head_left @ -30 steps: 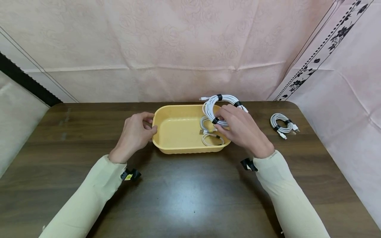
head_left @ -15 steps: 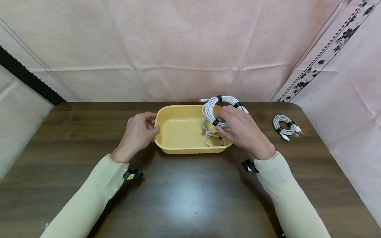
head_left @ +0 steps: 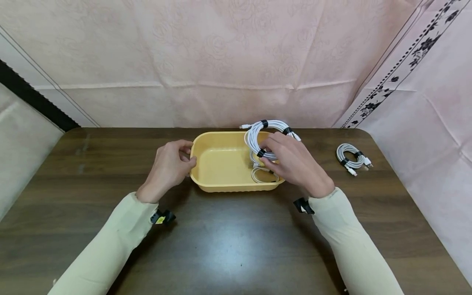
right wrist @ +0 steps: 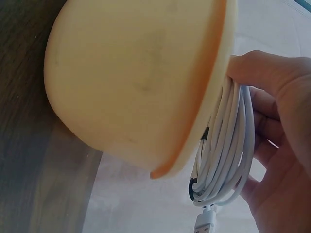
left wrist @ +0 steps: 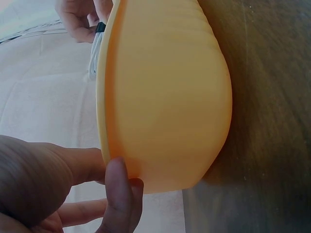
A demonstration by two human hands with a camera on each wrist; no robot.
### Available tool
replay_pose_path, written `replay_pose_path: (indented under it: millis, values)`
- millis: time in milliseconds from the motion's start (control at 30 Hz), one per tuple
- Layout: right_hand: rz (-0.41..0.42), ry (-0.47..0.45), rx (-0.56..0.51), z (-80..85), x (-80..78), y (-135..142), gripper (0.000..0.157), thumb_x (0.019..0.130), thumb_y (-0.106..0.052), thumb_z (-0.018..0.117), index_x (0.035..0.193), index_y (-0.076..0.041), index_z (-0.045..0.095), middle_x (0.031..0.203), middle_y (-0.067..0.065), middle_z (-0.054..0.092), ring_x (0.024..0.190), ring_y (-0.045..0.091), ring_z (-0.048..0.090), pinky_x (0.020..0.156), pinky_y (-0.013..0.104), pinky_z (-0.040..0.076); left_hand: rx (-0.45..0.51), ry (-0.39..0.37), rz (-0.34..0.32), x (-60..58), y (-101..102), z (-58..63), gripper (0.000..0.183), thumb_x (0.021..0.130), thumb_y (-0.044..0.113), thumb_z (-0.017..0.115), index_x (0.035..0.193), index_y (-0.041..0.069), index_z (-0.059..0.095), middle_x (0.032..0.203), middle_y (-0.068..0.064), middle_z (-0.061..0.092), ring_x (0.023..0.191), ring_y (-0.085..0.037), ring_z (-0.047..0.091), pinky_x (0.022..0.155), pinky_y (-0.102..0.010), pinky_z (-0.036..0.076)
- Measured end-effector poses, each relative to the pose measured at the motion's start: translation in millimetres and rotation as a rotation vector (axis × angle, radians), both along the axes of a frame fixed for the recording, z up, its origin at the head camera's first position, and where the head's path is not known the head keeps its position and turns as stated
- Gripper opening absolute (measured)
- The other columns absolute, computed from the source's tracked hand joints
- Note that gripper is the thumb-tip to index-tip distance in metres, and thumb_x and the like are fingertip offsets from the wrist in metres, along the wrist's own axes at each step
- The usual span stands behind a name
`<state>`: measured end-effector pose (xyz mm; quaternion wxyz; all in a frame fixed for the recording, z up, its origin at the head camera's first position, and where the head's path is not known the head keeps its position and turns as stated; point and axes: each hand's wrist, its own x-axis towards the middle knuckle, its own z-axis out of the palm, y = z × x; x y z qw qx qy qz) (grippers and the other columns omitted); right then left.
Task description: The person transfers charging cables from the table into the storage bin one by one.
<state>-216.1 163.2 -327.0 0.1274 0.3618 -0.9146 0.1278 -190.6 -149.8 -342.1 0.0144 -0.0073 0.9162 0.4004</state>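
Observation:
A shallow yellow plastic tray (head_left: 221, 189) stands on the table. At its left end my left hand (head_left: 166, 166) grips the rim, with fingers on both sides of it in the left wrist view. My right hand (head_left: 291, 163) pinches a thick coiled white charging cable (head_left: 254, 137) bound with black straps, holding it over the tray's right end. A white USB plug (right wrist: 206, 221) hangs from this coil in the right wrist view. Below it, a thinner coiled cable (head_left: 256, 176) lies inside the tray, partly hidden by the held coil and my right hand.
Another coiled white cable (head_left: 350, 159) with black straps lies on the dark wooden table (head_left: 221, 241), to the right of the tray. A pale pink patterned cloth (head_left: 206, 61) hangs behind the table's far edge.
My right hand has moved slightly left with the held cable, further over the tray. The left hand keeps its grip on the rim.

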Motion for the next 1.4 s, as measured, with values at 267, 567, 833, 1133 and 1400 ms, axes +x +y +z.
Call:
replay_pose_path:
  millis: [267,567,833,1133,1400]
  values:
    - [-0.004,0.001,0.012,-1.7,-2.8,-0.4,0.023,0.093,-0.022,0.074,0.111,-0.007,0.071,0.107,0.005,0.068,0.104,0.022,0.062,0.090,0.041,0.053,-0.004,-0.010,0.000,0.8,-0.2,1.6,0.047,0.093,0.008,0.068,0.139,0.001,0.058,0.114,-0.015,0.063,0.086,-0.025,0.071,0.057,-0.027,0.060]
    - [-0.013,-0.008,0.013,-0.3,-5.9,-0.3,0.022,0.093,-0.020,0.073,0.111,-0.008,0.070,0.107,0.005,0.068,0.104,0.022,0.061,0.089,0.041,0.053,0.010,0.008,-0.012,1.9,-0.5,4.3,0.047,0.093,0.008,0.068,0.138,0.000,0.058,0.114,-0.018,0.064,0.082,-0.023,0.071,0.057,-0.025,0.059]
    - [-0.013,-0.004,0.012,0.1,-8.5,-2.8,0.022,0.093,-0.021,0.072,0.110,-0.008,0.070,0.108,0.004,0.068,0.105,0.022,0.061,0.090,0.040,0.053,0.010,0.009,-0.009,1.9,-1.0,3.6,0.046,0.093,0.008,0.067,0.138,0.000,0.059,0.114,-0.016,0.064,0.082,-0.023,0.071,0.057,-0.026,0.059]
    - [-0.019,-0.022,0.003,1.0,-9.9,-3.9,0.023,0.094,-0.022,0.071,0.112,-0.008,0.070,0.109,0.004,0.068,0.107,0.022,0.061,0.092,0.041,0.052,0.014,0.005,-0.012,0.6,0.4,0.2,0.046,0.093,0.007,0.067,0.138,0.000,0.059,0.114,-0.016,0.064,0.082,-0.023,0.071,0.057,-0.027,0.060]
    - [-0.011,-0.028,-0.007,1.6,-8.9,-2.7,0.023,0.094,-0.022,0.071,0.113,-0.008,0.070,0.108,0.003,0.067,0.105,0.021,0.060,0.090,0.040,0.052,0.014,0.014,-0.021,2.3,-0.3,-0.5,0.045,0.093,0.007,0.067,0.137,0.000,0.059,0.114,-0.016,0.064,0.080,-0.022,0.071,0.058,-0.027,0.060]
